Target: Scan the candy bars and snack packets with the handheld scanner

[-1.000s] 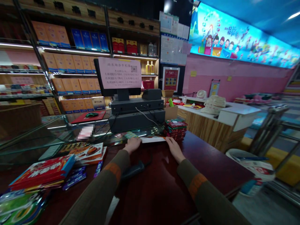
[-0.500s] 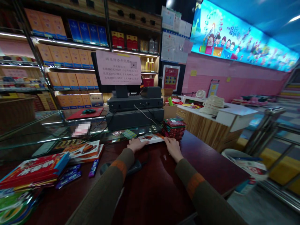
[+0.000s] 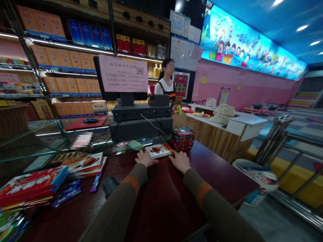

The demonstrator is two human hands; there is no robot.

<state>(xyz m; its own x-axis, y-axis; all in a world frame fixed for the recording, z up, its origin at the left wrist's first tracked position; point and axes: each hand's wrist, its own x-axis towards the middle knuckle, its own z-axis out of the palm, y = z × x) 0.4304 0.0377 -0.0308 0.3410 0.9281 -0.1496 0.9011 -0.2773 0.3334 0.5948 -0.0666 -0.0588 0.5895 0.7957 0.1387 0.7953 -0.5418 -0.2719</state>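
A flat white and orange box [image 3: 158,150] with a brown food picture lies on the dark red tabletop, in front of the cash register base. At its near left corner is my left hand [image 3: 145,158], palm down, with the thumb stretched to the right and the fingers apart. My right hand [image 3: 180,161] rests by the near right corner, fingers spread and slightly bent. Neither hand is wrapped round the box; whether the fingertips touch it I cannot tell. A stack of dark red and green packets [image 3: 183,138] stands just behind the box, to the right.
Left on the counter lie a red snack package [image 3: 30,185], purple packets [image 3: 67,192] and orange-white boxes [image 3: 87,163]. A dark scanner-like device [image 3: 109,186] sits beside my left forearm. A person [image 3: 165,84] stands behind the register [image 3: 141,126]. A white bin [image 3: 254,174] is at right.
My hands have come back from the box's two ends towards me, and more of its top shows. The view has turned slightly right. A person has come into sight behind the register.
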